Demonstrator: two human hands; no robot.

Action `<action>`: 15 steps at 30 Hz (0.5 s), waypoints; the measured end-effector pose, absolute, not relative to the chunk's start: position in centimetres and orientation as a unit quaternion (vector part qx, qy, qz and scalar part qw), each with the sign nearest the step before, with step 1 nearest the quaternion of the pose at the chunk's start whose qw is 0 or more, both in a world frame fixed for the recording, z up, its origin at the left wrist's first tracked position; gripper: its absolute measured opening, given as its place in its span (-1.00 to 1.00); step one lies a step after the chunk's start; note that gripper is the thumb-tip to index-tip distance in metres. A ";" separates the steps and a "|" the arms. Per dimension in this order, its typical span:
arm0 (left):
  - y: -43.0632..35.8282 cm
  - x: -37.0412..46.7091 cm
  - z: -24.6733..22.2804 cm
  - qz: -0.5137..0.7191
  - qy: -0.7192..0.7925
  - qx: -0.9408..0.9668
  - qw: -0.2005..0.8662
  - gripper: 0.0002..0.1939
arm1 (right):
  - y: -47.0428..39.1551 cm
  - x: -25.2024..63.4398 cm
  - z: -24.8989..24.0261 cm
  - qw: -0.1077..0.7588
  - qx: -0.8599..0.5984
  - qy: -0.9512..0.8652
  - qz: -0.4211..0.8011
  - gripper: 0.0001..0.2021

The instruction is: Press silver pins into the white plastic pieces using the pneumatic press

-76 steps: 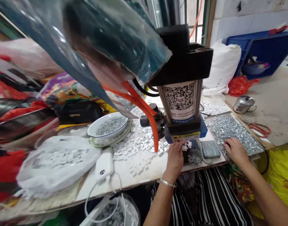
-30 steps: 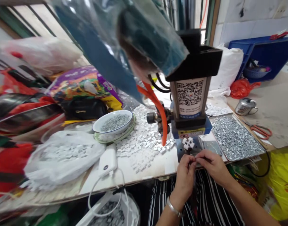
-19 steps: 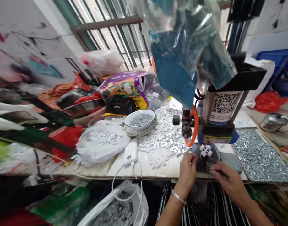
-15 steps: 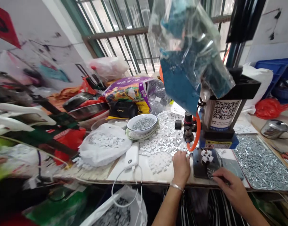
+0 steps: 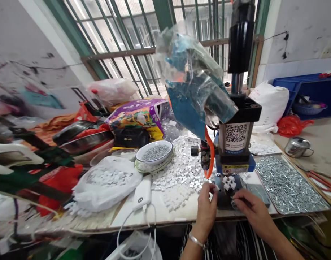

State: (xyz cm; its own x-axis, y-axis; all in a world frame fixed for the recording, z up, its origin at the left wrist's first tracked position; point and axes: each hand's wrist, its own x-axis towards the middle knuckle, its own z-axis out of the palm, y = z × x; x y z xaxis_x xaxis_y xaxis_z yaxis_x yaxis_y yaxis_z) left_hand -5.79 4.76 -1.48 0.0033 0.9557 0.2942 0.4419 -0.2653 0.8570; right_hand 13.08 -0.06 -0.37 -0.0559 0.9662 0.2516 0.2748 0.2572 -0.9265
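While both hands worked near the front edge of the table [image 5: 188,207], a white block cluster [image 5: 229,183] sat on the dark base plate [image 5: 223,202] of the press [image 5: 235,137], directly under the press head. Position of cluster relative to hands: between the two sets of fingertips and slightly farther from the table's front edge than either; neither hand touched it.

Left hand [image 5: 205,206]: thumb and index finger pinched together at the left side of the base plate, a small white piece [image 5: 216,188] showing at the tips, partly covered by the fingers. Right hand [image 5: 253,207]: fingers bent, thumb and index tips drawn close together over the near right part of the base plate, beside the cluster. Whether a pin was held there could not be told; the tips were too small and partly hidden.

Surroundings: loose white pieces [image 5: 181,166] were spread over the table to the left of the press, some just beyond the left hand. Metal pins [image 5: 290,184] filled a shallow tray [image 5: 268,155] to the right of the right hand, its near side close to the table's front edge. A grey block [image 5: 258,193] lay between tray and press. Farther left stood a white bowl [image 5: 154,151] containing more pins.
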 end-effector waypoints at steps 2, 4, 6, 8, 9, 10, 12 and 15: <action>3.3 -5.1 -0.1 0.457 0.508 0.669 0.293 -0.88 | 0.2 12.5 0.9 0.487 -0.475 -0.636 0.364 -0.78; 2.1 -4.6 0.9 0.451 0.478 0.688 0.309 -0.82 | 0.5 12.1 1.8 0.492 -0.460 -0.647 0.356 -0.80; 1.3 -4.4 1.4 0.454 0.458 0.692 0.326 -0.77 | 0.8 11.9 2.4 0.493 -0.454 -0.662 0.336 -0.81; 0.8 -4.3 1.5 0.465 0.447 0.681 0.346 -0.75 | 0.9 11.9 2.6 0.488 -0.454 -0.678 0.311 -0.81; 0.7 -4.2 1.5 0.471 0.443 0.674 0.358 -0.76 | 0.8 12.0 2.6 0.485 -0.454 -0.685 0.298 -0.81; 0.6 -4.2 1.5 0.478 0.439 0.665 0.369 -0.76 | 0.8 12.0 2.6 0.482 -0.455 -0.693 0.285 -0.81; 0.6 -4.0 1.3 0.491 0.432 0.650 0.388 -0.77 | 0.6 12.2 2.5 0.479 -0.452 -0.707 0.256 -0.81; 0.5 -3.7 1.1 0.502 0.426 0.645 0.388 -0.76 | 0.3 12.4 2.3 0.475 -0.443 -0.731 0.209 -0.81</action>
